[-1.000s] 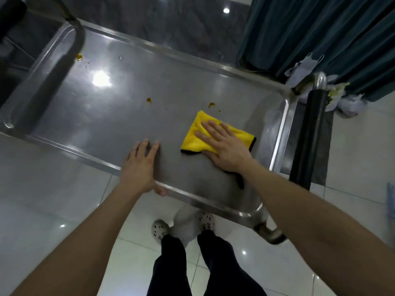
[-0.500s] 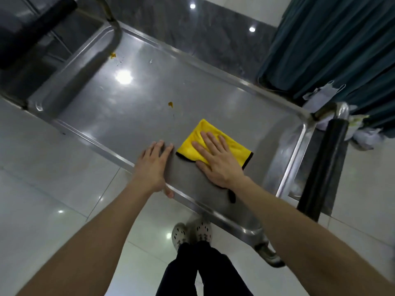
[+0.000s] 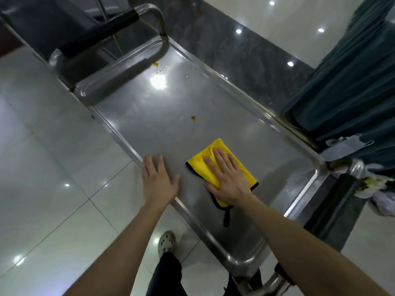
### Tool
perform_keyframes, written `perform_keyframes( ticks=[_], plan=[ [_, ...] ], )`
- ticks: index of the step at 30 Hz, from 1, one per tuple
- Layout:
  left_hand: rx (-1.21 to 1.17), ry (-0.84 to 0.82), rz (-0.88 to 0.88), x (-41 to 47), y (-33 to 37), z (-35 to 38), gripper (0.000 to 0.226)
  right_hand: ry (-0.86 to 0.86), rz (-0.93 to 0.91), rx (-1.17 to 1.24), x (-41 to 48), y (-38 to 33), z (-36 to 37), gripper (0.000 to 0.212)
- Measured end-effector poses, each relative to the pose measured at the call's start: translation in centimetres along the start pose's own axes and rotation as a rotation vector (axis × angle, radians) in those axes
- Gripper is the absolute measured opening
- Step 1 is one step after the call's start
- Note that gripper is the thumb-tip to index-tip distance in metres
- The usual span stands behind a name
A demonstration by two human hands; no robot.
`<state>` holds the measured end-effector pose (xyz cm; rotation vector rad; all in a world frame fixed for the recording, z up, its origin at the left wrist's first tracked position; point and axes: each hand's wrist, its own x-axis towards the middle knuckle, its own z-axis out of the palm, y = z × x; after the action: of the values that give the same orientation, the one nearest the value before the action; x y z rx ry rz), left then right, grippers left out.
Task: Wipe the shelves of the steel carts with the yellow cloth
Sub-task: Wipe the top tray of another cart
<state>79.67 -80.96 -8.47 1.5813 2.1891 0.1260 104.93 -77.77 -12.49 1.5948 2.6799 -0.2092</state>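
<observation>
On cart shelf [image 3: 162, 133], cloth [image 3: 215, 152] is pressed flat under right hand [image 3: 229, 180] (fingers straight, nothing gripped); left hand [image 3: 159, 181] is laid flat beside it.

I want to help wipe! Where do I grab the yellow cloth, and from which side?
Probably the far corner of the cloth. It lies flat on the shelf with the right hand pressed on its middle, so only the edges are bare. Pinch that corner from above, from the far side. Its black loop would work too.
</observation>
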Motion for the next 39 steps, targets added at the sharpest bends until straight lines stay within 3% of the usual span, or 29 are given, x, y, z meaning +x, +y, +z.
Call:
perform_keyframes(
  ticks=[3, 9, 15, 17, 20, 23, 29, 34, 37, 39],
  plan=[
    [-0.052, 0.188, -0.187, -1.0, 1.5, 2.8, 0.069, 0.074, -0.05, 0.042, 0.4, 0.6, 1.2, 0.078],
    [0.026, 0.296, -0.261, -1.9, 2.8, 7.5, 0.062, 0.104, -0.195, 0.122, 1.1, 1.3, 2.6, 0.074],
    [0.082, 0.393, -0.257, -1.3, 2.0, 9.2, 0.06, -0.002, -0.733, 0.035, 10.5, 6.9, 0.7, 0.067],
    [0.085, 0.39, -0.27, -1.2, 2.2, 9.4, 0.064, -0.012, -0.684, 0.022, 17.0, 7.9, -0.5, 0.065],
    [0.11, 0.369, -0.285, -1.3, 1.9, 9.8, 0.067, -0.054, -0.419, 0.067, 25.5, 6.4, -2.4, 0.064],
    [0.099, 0.412, -0.29, -1.2, 1.6, 10.0, 0.068, -0.053, -0.348, 0.065, 26.0, 3.2, -1.8, 0.063],
    [0.051, 0.463, -0.243, -1.5, 2.0, 9.3, 0.062, -0.019, -0.872, 0.089, 11.3, 4.9, 0.0, 0.061],
    [0.111, 0.285, -0.286, -1.8, 2.1, 7.4, 0.068, -0.12, -1.15, -0.073, 10.6, 10.0, -2.2, 0.071],
    [0.118, 0.157, -0.315, -1.6, 2.4, 5.2, 0.074, -0.111, -0.933, -0.201, 12.2, 13.6, -5.1, 0.079],
    [0.137, 0.086, -0.344, -1.0, 3.5, 3.5, 0.077, -0.117, -0.705, -0.066, 10.9, 14.6, -6.0, 0.068]
  ],
)
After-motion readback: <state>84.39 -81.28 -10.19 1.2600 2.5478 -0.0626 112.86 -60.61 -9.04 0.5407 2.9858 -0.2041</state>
